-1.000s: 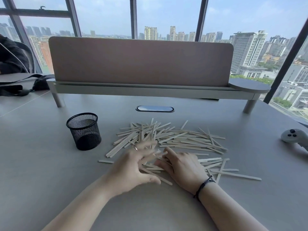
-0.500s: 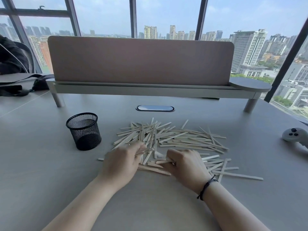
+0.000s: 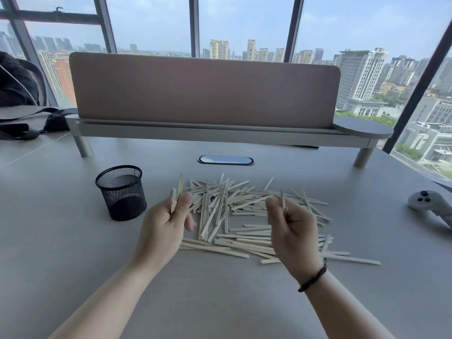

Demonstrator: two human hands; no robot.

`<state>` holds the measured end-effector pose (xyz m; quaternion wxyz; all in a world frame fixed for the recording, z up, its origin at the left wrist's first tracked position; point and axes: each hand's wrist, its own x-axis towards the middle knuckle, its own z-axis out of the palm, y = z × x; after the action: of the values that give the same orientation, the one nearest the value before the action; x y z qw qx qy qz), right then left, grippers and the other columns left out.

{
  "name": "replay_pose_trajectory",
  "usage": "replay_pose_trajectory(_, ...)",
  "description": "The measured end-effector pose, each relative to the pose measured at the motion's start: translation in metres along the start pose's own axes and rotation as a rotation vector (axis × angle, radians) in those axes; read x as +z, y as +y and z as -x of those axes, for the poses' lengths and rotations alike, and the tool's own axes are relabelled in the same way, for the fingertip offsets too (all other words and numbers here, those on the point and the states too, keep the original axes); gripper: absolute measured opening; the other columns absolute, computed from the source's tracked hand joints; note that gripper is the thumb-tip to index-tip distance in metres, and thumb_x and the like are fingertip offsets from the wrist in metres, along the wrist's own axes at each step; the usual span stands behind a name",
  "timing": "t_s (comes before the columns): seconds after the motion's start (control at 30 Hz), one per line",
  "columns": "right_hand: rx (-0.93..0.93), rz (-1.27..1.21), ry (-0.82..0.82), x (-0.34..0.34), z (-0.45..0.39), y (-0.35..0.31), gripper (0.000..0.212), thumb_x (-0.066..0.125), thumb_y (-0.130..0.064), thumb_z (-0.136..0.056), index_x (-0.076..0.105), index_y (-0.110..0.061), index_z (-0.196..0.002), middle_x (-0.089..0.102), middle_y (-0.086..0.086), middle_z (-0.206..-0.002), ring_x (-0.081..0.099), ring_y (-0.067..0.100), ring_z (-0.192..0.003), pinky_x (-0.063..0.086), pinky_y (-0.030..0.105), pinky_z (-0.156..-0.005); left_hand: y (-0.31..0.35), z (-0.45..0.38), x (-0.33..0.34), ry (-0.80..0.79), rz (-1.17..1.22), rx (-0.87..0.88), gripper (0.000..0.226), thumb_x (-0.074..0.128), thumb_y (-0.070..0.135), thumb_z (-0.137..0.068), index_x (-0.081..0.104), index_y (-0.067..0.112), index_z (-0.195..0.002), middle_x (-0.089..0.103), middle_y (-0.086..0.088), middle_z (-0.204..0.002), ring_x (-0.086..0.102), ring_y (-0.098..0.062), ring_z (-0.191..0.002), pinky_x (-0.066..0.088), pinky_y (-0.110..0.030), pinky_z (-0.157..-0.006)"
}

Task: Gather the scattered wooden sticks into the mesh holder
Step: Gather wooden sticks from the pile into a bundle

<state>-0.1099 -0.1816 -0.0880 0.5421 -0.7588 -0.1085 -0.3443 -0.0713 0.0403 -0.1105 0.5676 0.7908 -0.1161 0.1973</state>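
The left hand point(image 3: 163, 226) is now pinching two pale flat wooden sticks point(image 3: 176, 194) upright, lifted off the pile point(image 3: 244, 216) just right of the black wire-mesh holder point(image 3: 121, 192); the right hand point(image 3: 291, 226) is gripping one thin stick point(image 3: 283, 200). The holder is looking empty, so gathering is only starting. A white controller point(image 3: 430, 204) is lying far right on the grey worktop point(image 3: 49, 241), blocking nothing.

Pale sticks point(image 3: 247, 216) scattered beside upright black mesh holder point(image 3: 121, 192).
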Motion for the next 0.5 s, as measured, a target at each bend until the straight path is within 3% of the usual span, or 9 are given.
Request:
replay_pose_trajectory(0.07,0.032,-0.138,0.089,-0.009,-0.008,-0.015,0.061,0.048,-0.045,-0.095,0.035,-0.006,-0.051,0.032,0.007,-0.045,0.029,0.025,-0.044,0.026,0.033,-0.047,0.006,0.001,0.003,0.001,0.222,-0.074,0.069,0.051,0.066,-0.087,0.031,0.009,-0.054,0.029,-0.006,-0.044,0.033,-0.022,-0.037,0.033,-0.04,-0.04)
replay_pose_trajectory(0.13,0.112,-0.379,0.164,-0.019,-0.018,-0.029,0.06,0.05,-0.053,-0.095,0.039,-0.015,-0.049,0.033,-0.001,-0.043,0.027,0.018,-0.038,0.024,0.028,-0.044,0.008,0.001,0.004,0.002,0.352,-0.123,0.062,0.058,0.062,-0.085,0.023,0.019,-0.058,0.018,0.002,-0.05,0.016,-0.013,-0.042,0.016,-0.029,-0.043)
replay_pose_trajectory(0.2,0.239,-0.595,0.189,-0.026,-0.027,-0.035,0.054,0.049,-0.053,-0.09,0.038,-0.018,-0.051,0.028,-0.001,-0.044,0.02,0.012,-0.036,0.019,0.023,-0.044,0.008,0.002,0.003,-0.031,0.353,-0.111,0.06,0.061,0.061,-0.084,0.024,0.021,-0.056,0.018,0.001,-0.049,0.014,-0.013,-0.043,0.012,-0.03,-0.045)
replay_pose_trajectory(0.3,0.4,-0.733,0.168,-0.034,-0.035,-0.036,0.052,0.043,-0.047,-0.097,0.039,-0.016,-0.055,0.022,-0.001,-0.047,0.013,0.009,-0.038,0.011,0.022,-0.044,0.014,0.007,0.001,-0.096,0.175,-0.009,0.072,0.061,0.062,-0.084,0.023,0.009,-0.053,0.016,-0.015,-0.048,0.017,-0.019,-0.044,0.014,-0.036,-0.046)
replay_pose_trajectory(0.4,0.515,-0.796,0.079,-0.044,-0.042,-0.034,0.047,0.045,-0.045,-0.096,0.041,-0.017,-0.059,0.021,-0.004,-0.048,0.011,0.009,-0.037,0.009,0.019,-0.042,0.022,0.012,0.003,-0.156,0.086,0.135,0.063,0.062,0.047,-0.088,0.022,0.015,-0.051,0.018,0.005,-0.046,0.018,-0.014,-0.045,0.017,-0.026,-0.045)
replay_pose_trajectory(0.5,0.613,-0.767,-0.065,-0.041,-0.044,-0.031,0.042,0.05,-0.041,-0.094,0.044,-0.016,-0.061,0.018,-0.002,-0.051,0.013,0.008,-0.036,0.011,0.016,-0.04,0.023,0.013,0.007,-0.178,0.103,0.161,0.059,0.062,0.044,-0.088,0.022,0.019,-0.053,0.02,0.011,-0.049,0.019,-0.009,-0.046,0.018,-0.02,-0.047)
